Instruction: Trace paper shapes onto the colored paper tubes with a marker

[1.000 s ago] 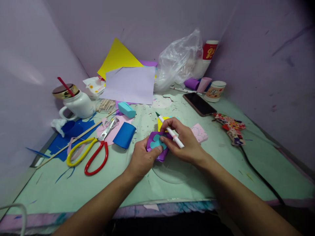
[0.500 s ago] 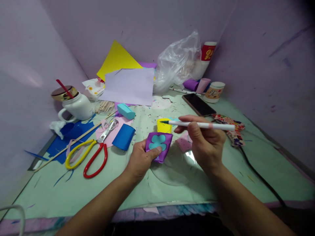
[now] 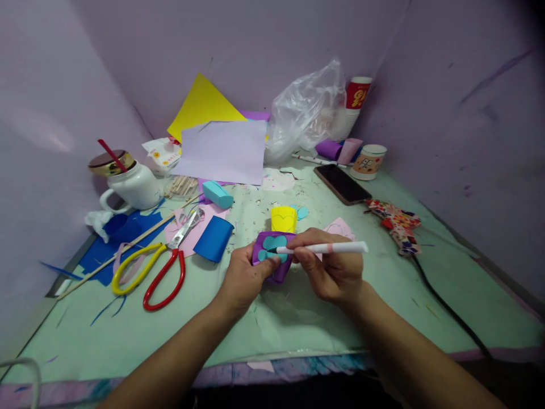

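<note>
My left hand [image 3: 244, 274] grips a small purple paper piece [image 3: 279, 276], its thumb lying over the lower part of a light-blue flower shape [image 3: 275, 244] on the front. Between the fingers of my right hand [image 3: 330, 265] is a white marker [image 3: 336, 247], held nearly level with its dark green tip at the middle of the flower. Just behind the purple piece stands a yellow paper piece [image 3: 283, 218] with a curved line drawn on it. Light-blue paper bits [image 3: 302, 212] lie beside it. A pink paper piece [image 3: 339, 228] is partly hidden behind my right hand.
Scissors [image 3: 174, 244], a wooden stick [image 3: 97, 266], a curved blue paper [image 3: 214, 238] and a white mug [image 3: 136, 184] are on the left. Further back are paper sheets [image 3: 223, 150] and a plastic bag [image 3: 306, 108]. A phone [image 3: 343, 183] and a paper cup [image 3: 368, 162] sit right.
My right hand has moved left and down, bringing the marker tip from above the yellow piece onto the flower. My left hand keeps its hold on the purple piece.
</note>
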The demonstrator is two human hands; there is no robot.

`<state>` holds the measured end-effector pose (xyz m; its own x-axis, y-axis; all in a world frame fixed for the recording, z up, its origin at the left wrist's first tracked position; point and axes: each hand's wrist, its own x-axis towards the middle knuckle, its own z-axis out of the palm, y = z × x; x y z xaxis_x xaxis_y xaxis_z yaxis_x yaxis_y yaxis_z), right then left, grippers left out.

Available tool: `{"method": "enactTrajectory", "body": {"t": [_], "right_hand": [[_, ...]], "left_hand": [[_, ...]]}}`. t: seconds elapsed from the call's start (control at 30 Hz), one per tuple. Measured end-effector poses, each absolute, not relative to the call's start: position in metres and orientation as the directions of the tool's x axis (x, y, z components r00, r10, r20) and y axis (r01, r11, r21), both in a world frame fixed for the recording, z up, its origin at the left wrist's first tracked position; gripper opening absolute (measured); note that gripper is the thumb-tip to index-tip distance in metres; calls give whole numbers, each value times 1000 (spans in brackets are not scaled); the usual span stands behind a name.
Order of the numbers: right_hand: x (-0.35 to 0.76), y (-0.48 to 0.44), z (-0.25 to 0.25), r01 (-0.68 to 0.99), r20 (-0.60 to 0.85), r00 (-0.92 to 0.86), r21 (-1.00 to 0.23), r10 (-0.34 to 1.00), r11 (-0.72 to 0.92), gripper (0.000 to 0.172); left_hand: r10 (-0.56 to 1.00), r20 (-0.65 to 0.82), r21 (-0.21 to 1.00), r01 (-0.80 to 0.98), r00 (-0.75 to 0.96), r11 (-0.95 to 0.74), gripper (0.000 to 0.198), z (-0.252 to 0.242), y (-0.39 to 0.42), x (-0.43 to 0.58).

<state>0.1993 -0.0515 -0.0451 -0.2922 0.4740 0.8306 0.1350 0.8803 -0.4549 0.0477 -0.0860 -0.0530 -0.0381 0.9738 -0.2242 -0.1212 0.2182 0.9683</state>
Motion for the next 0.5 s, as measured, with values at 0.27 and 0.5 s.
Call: {"method": "enactTrajectory", "body": {"t": [0.27, 0.5], "right_hand": [[199, -52, -48, 140, 818, -314, -463, 483, 875, 18], [198, -53, -49, 124, 822, -329, -451, 465, 884, 29]], "left_hand": [[973, -227, 970, -95, -37, 222, 24, -51, -86, 47], [974, -223, 972, -87, -47, 219, 20, -50, -86, 48]]}}
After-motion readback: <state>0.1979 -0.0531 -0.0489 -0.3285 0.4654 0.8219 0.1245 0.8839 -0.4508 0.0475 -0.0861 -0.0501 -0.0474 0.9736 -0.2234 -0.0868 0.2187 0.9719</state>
